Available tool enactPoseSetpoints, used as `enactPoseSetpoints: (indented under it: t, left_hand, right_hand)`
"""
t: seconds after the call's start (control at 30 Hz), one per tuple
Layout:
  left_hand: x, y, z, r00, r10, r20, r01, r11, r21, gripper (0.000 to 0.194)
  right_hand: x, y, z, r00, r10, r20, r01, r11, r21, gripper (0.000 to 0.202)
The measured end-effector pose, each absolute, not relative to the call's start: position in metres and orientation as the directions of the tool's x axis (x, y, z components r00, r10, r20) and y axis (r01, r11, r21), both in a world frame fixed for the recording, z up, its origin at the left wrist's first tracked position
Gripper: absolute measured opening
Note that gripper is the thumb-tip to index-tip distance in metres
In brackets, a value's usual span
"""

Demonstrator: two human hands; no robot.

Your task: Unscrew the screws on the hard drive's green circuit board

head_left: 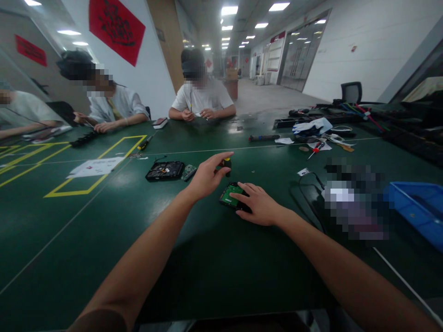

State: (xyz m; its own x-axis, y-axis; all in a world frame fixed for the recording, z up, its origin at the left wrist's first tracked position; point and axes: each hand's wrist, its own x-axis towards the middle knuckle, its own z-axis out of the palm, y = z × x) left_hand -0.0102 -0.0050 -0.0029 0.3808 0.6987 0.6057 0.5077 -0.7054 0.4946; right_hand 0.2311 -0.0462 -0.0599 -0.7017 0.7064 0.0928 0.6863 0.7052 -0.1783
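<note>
A hard drive (231,194) lies on the dark green table with its green circuit board facing up. My right hand (258,203) spans its right side, fingers spread over the board and the edges, gripping the drive against the table. Just above the drive's far edge, my left hand (207,177) pinches a screwdriver (227,167) by its black and yellow handle, held roughly upright. The screwdriver's tip is too dark to make out. Left of my left hand sit an opened black drive housing (165,170) and a loose circuit board (188,172).
A blue bin (418,207) stands at the right, near a blurred-out object and a black cable (308,200). Farther back are a red screwdriver (316,148), a dark rod-shaped tool (264,138) and a crumpled cloth (311,127). Several people sit across the table. Paper (95,167) lies left.
</note>
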Motion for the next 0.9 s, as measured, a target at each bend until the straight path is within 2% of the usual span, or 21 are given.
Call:
enactPoseSetpoints:
  t: [0.33,0.57,0.77,0.9]
  left_hand:
    - [-0.0102,-0.0089,0.0042,0.363,0.692,0.623,0.501,-0.709,0.496,0.033]
    - [-0.0104,-0.0059,0.0007,0.418,0.709,0.568,0.413,-0.705,0.577,0.048]
    - [-0.0119,-0.0035,-0.0043,0.482,0.691,0.538,0.327,-0.712,0.621,0.045]
    - [-0.0121,-0.0041,-0.0032,0.485,0.684,0.544,0.35,-0.723,0.596,0.045]
  right_hand:
    - [0.2304,-0.0472,-0.0583,-0.697,0.711,0.093,0.692,0.701,-0.173,0.067]
    - [0.2312,-0.0464,-0.0598,-0.702,0.705,0.096,0.687,0.707,-0.167,0.067]
    - [0.2313,-0.0472,-0.059,-0.701,0.707,0.091,0.69,0.705,-0.163,0.067]
    - [0.2315,-0.0475,-0.059,-0.703,0.704,0.097,0.687,0.708,-0.162,0.067]
